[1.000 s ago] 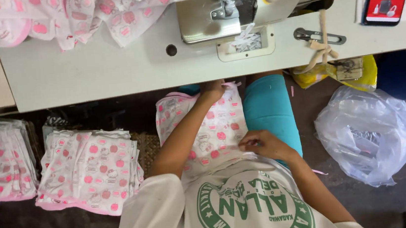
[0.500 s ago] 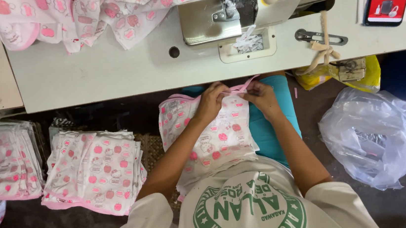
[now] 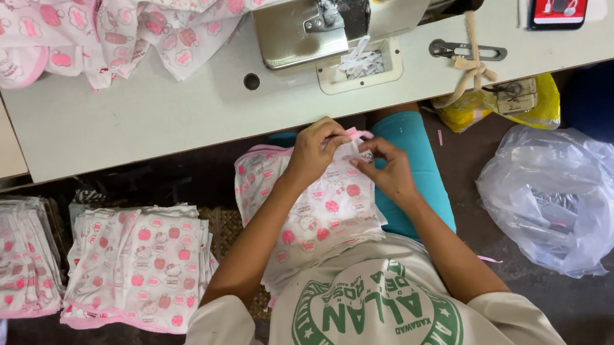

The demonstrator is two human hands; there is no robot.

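Since half a second ago your hands have barely shifted: your left hand (image 3: 318, 151) and right hand (image 3: 389, 170) both pinch the top edge of the pink-printed fabric piece (image 3: 318, 209) on your lap, just below the sewing machine (image 3: 322, 21) on the table (image 3: 129, 114).

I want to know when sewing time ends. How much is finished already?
Two piles of folded printed pieces lie on the floor, looking finished. The left hand and right hand hold one printed piece on the lap. More printed fabric heaps on the sewing table.
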